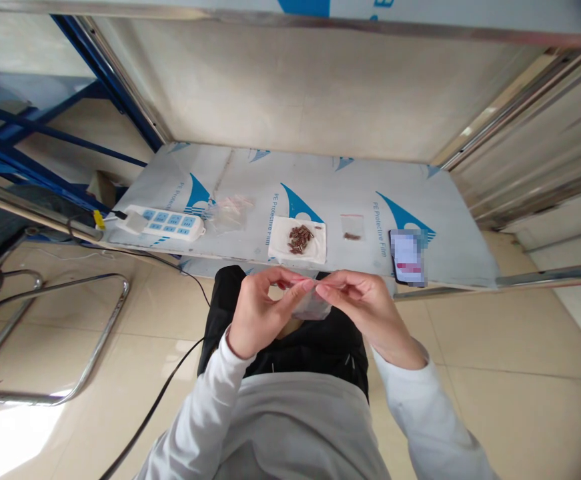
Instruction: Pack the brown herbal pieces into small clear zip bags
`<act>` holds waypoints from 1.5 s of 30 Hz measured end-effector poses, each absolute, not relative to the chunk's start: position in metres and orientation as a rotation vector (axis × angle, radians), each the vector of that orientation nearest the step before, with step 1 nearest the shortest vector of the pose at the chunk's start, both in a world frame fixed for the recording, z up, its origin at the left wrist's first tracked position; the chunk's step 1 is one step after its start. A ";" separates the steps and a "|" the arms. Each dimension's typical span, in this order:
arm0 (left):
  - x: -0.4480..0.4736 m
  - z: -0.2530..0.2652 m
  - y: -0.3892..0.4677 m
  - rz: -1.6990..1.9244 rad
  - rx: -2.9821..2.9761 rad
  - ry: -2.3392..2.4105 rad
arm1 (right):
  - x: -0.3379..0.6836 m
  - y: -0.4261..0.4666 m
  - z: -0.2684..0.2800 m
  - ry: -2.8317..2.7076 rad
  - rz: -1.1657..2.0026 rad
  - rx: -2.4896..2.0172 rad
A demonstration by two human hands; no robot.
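Clear bag (314, 310), lower centre of the frame: I see its upper edge pinched between thumb and fingertips of both the left hand (263, 308) and the right hand (370, 310), its body hanging just below the fingers. Surface, mid-frame: a film-covered table (240, 170) bears, at centre, a white sheet (280, 252) with a heap of brown pieces (300, 240). To the right of it I note a small bag (352, 225) with brown contents, then a phone (407, 259); toward the left, loose clear bags (229, 213) beside a power strip (174, 223). Room: a tubular metal chair frame (97, 340) at lower left, tiled floor (500, 420) at lower right. Pose: forearms rise from the bottom edge, wrists angled inward, fingertips nearly meeting above the lap.
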State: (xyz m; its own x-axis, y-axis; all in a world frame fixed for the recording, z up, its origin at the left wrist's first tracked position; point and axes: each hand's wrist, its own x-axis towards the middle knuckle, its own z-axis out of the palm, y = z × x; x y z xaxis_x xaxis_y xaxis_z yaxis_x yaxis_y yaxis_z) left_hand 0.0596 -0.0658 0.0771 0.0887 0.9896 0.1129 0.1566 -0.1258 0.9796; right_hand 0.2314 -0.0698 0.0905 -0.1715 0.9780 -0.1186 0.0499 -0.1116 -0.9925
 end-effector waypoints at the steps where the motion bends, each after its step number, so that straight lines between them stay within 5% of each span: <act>1: 0.059 0.077 -0.065 1.155 1.410 1.177 | 0.231 -0.070 0.091 -1.292 1.405 -1.236; 45: 0.060 0.062 -0.074 1.235 1.411 1.362 | 0.249 -0.073 0.085 -1.444 1.165 -1.464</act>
State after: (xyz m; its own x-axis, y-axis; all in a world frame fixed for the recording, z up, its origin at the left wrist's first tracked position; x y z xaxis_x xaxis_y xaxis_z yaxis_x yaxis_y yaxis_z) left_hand 0.0603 -0.0743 0.0620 -0.0571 0.9919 0.1137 0.2095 -0.0995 0.9727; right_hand 0.2492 -0.0728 0.0848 -0.0552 0.9940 -0.0943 0.3021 -0.0734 -0.9505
